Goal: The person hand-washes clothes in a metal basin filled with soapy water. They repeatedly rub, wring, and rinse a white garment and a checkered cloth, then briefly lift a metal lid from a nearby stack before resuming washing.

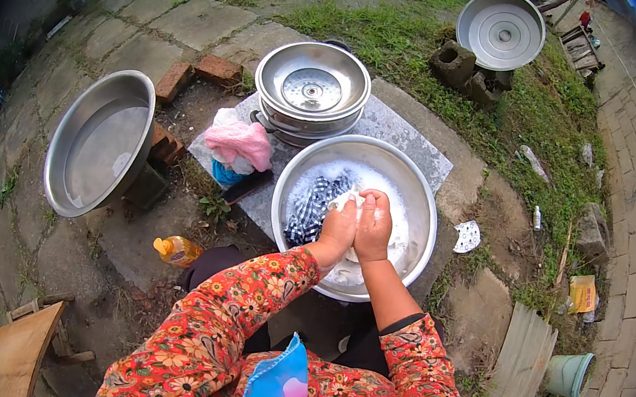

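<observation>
Both of my hands are together over a metal basin (423,246) of sudsy water. My left hand (337,231) and my right hand (375,226) are closed on a wet white cloth (349,197), which shows between and beside the fingers. A dark blue and white checked cloth (308,212) lies in the suds to the left of my hands. Behind the basin stands a stacked metal pot with a perforated inner part (312,88). Pink, white and blue cloths (238,145) are piled on the stone slab, beside a dark brush-like object (247,186).
At the left, a metal basin of water (102,145) rests on bricks. A yellow bottle (177,250) lies near my left knee. Another metal basin (500,31) leans by concrete blocks (453,64). A green bucket (567,375) and a corrugated sheet (514,376) are at the right.
</observation>
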